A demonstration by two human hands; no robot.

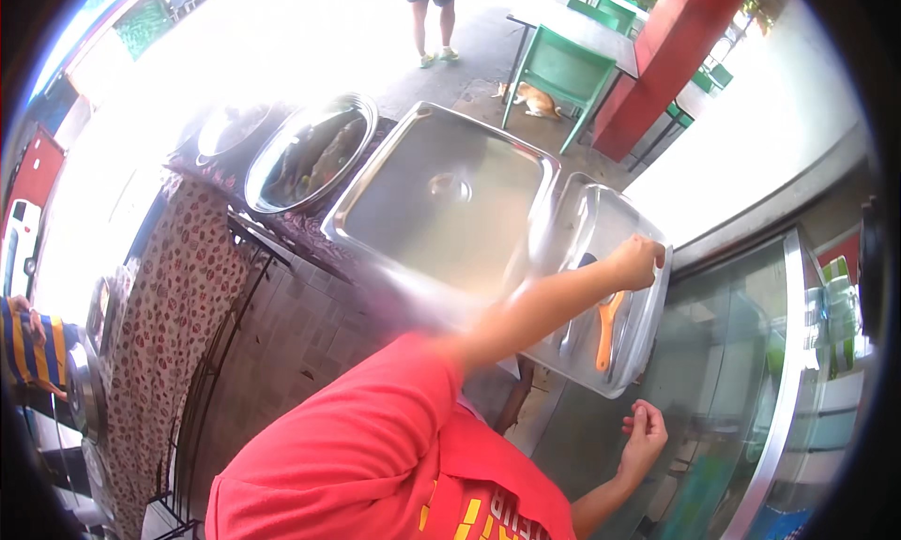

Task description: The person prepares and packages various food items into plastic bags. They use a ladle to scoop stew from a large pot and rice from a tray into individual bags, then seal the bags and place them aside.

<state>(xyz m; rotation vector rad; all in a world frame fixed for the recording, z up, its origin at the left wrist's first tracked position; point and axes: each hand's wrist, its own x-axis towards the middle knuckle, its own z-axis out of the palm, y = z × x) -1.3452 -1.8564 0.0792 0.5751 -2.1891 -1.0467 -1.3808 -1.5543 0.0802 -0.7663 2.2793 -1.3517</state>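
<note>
My left hand (637,262) reaches across to the right, fingers curled at the far side of a clear plastic tray (644,357). Whether it grips the rim or something small is hidden. Inside the tray, below that hand, lies a utensil with an orange handle (605,332); a dark-ended utensil (587,260) is partly covered by my forearm. My right hand (644,434) hangs below the tray, apart from it, loosely curled with nothing visible in it. Left of the plastic tray sits a large rectangular metal pan lid (422,216) with a centre handle, its near edge blurred.
An oval dish under a clear cover (310,153) holds food, beside another dish (236,125). A glass display case (725,343) stands at right. Beyond are a green chair (566,65), a cat (536,101), a red post (669,65) and a standing person (429,12).
</note>
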